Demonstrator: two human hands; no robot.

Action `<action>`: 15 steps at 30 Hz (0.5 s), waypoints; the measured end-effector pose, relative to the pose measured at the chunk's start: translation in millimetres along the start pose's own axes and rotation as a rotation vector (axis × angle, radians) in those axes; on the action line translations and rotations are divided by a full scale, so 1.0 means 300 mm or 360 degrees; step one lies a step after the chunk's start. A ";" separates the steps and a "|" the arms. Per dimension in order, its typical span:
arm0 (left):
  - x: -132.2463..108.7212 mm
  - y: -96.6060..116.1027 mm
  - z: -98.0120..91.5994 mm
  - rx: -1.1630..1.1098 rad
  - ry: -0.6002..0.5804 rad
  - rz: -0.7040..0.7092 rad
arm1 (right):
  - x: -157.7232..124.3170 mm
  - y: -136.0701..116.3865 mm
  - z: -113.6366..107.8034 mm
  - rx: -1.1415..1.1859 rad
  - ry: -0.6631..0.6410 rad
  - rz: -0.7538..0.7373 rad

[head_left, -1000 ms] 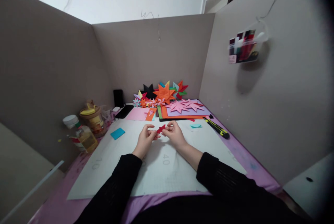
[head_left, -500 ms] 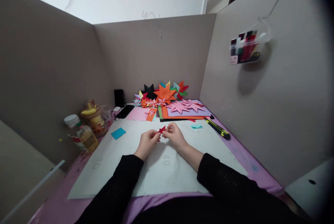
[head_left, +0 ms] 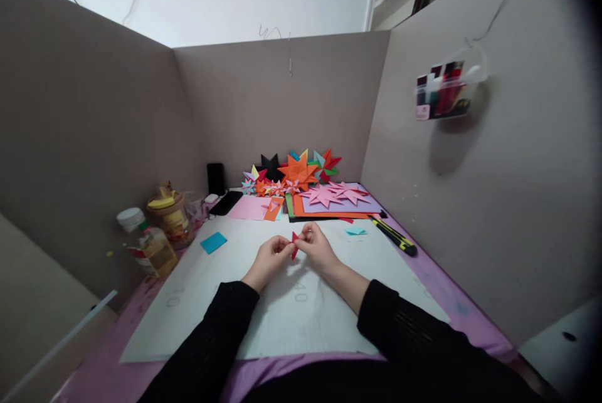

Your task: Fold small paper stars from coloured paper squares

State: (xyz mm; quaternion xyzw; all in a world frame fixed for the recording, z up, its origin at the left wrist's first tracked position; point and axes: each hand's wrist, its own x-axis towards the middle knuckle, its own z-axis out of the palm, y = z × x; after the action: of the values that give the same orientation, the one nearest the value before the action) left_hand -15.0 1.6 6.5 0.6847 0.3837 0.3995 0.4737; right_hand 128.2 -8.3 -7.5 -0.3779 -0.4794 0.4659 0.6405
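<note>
Between my fingertips, above the middle of the white sheet [head_left: 197, 315], is a small folded piece of red paper [head_left: 295, 245], upright and pointed at its top and bottom. My left hand [head_left: 273, 257] pinches it from the left. From the other side my right hand [head_left: 317, 249] grips it between thumb and fingers. The fingers hide part of its folds. On the sheet to the left lies a blue paper rectangle [head_left: 213, 243]. A folded light-blue paper piece [head_left: 356, 232] rests to the right of my hands.
Folded paper stars [head_left: 298, 169] stand at the back, beside pink stars [head_left: 324, 195] on stacked coloured sheets. A yellow-black utility knife [head_left: 395, 237] lies at right. Along the left are a bottle [head_left: 157, 252], a tub [head_left: 170, 215] and a phone [head_left: 226, 203]. Grey partitions [head_left: 282, 102] enclose the table.
The red paper has turned from lying slantwise to standing upright between my fingers. Both hands stay in nearly the same place, and the view has shifted slightly.
</note>
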 end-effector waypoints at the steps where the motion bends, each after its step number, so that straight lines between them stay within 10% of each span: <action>1: 0.001 0.001 -0.003 0.0013 0.0018 0.0016 | -0.004 -0.003 0.004 -0.0028 -0.0052 -0.0002; 15: 0.003 0.005 -0.011 0.0000 -0.0077 -0.0004 | -0.001 0.015 0.004 0.0071 0.0022 0.0078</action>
State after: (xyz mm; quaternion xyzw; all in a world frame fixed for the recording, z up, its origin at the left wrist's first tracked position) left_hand -17.5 3.0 9.0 0.6936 0.3731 0.3823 0.4833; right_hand 125.9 -7.3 -11.6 -0.3785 -0.4551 0.4895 0.6403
